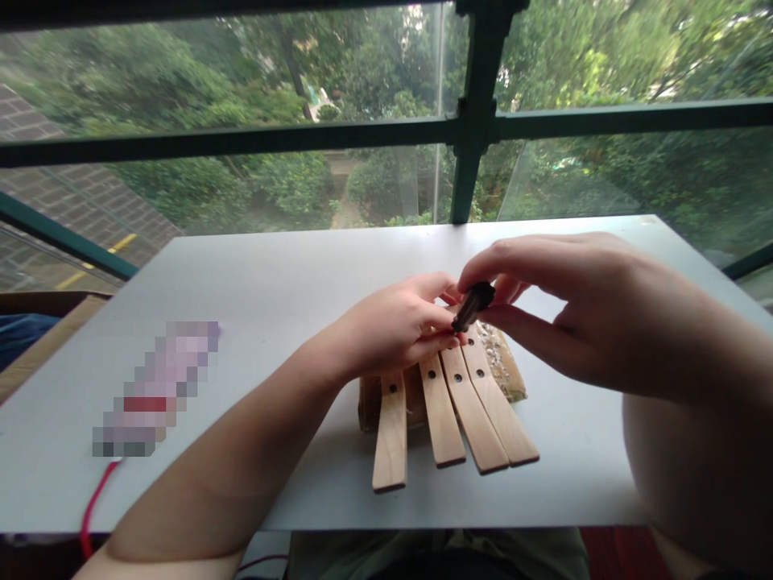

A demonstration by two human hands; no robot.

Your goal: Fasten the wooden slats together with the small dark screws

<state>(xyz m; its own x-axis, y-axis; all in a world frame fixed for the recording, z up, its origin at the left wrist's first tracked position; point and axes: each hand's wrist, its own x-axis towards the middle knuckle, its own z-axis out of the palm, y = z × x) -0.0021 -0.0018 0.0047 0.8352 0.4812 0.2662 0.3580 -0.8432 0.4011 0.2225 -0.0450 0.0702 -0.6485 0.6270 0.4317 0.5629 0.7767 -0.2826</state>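
Several flat wooden slats (447,411) with small holes fan out on the white table (254,306) in front of me. My left hand (392,326) is closed over their upper ends, pinching them together. My right hand (561,298) is closed in a pinch on a small dark brown piece (474,304), held just above the slat ends and touching the left fingertips. A clear packet of small parts (504,362) lies under the slats on the right.
A blurred pinkish object (158,387) with a red cord (97,503) lies at the table's left. Beyond the table's far edge stands a green-framed window (477,121) with trees outside. A brown cardboard box (48,330) sits left of the table.
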